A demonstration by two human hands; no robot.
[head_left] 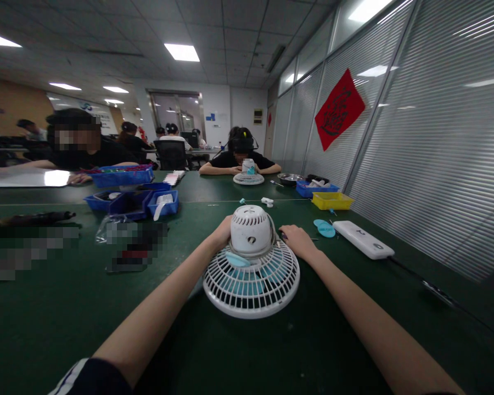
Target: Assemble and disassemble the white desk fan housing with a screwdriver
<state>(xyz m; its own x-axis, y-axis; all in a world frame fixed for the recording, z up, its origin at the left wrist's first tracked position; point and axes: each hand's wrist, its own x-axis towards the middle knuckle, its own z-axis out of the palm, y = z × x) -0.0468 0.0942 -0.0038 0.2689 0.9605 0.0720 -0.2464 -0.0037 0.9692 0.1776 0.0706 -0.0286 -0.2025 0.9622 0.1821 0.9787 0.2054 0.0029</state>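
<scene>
In front of me a small white fan lies face down on its round grille, its motor housing pointing up. Pale blue blades show through the grille bars, and a grey cable is wound around the base of the housing. My left hand holds the housing at its left side; its fingertips are hidden behind it. Just right of the fan, my right hand is closed on a thin tool that looks like a screwdriver, with a dark end at the fingers and a slim shaft showing beyond the hand.
Light blue discs and a white power strip with a black cord lie to the right. Beyond are a yellow tray and a blue tray. Blue bins stand at left. Across the table a person handles another fan.
</scene>
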